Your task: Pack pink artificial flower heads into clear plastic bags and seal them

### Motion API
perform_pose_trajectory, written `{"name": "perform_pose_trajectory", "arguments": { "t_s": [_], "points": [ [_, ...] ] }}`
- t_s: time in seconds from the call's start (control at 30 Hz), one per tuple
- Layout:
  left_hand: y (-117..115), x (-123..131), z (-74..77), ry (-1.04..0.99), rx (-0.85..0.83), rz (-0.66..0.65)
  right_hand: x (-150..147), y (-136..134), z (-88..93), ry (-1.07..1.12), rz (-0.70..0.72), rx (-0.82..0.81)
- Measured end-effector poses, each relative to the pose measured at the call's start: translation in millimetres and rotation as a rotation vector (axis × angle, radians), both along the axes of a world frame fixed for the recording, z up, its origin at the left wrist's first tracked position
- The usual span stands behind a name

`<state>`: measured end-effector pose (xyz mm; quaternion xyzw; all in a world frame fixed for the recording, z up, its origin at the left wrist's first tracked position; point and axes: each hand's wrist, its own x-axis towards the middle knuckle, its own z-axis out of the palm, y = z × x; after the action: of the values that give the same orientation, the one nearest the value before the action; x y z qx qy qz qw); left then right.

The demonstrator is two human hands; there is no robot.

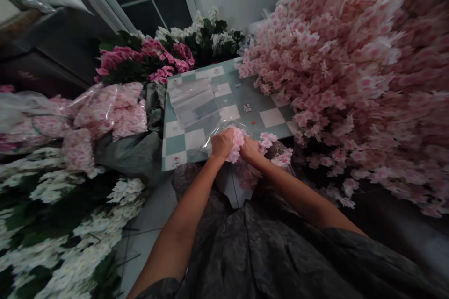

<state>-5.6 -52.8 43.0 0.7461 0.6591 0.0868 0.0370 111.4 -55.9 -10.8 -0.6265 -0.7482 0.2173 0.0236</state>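
Note:
My left hand (pixel 221 144) and my right hand (pixel 249 149) are both closed around a bunch of pink artificial flowers (pixel 238 142) at the near edge of a low checked table (pixel 266 117). The bunch sits at the mouth of a clear plastic bag (pixel 194 103) that lies flat on the table. More pink blossoms (pixel 280 154) of the bunch trail to the right of my right hand.
A huge heap of pink blossoms (pixel 354 70) fills the right side. Bagged pink flowers (pixel 112 110) lie on the left, white flowers (pixel 66 215) at lower left, magenta flowers (pixel 147 58) and more white ones (pixel 206 32) behind the table. A dark window is at the back.

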Motion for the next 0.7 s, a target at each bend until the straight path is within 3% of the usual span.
{"name": "perform_pose_trajectory", "arguments": {
  "t_s": [0.13,0.3,0.4,0.5,0.63,0.7],
  "points": [
    [0.0,-13.7,-17.9,0.0,0.021,0.046,1.7,-4.1,-3.0,0.025,0.01,0.195],
    [3.2,-30.1,-37.2,-0.069,0.029,0.064,1.6,-9.5,-19.5,0.072,0.264,0.35],
    [2.9,-33.6,-41.8,-0.106,0.062,0.045,-1.6,-1.7,-23.0,0.037,0.348,0.321],
    [-3.4,-34.6,-42.8,-0.105,0.102,-0.058,-7.0,13.3,-17.1,-0.041,0.318,0.204],
    [-17.6,-39.3,-42.0,-0.072,0.093,-0.302,-12.7,29.6,-4.5,0.033,0.097,0.097],
    [-21.5,-44.2,-41.4,-0.05,0.085,-0.299,-15.4,31.0,-2.2,0.085,0.028,0.103]
  ]
}}
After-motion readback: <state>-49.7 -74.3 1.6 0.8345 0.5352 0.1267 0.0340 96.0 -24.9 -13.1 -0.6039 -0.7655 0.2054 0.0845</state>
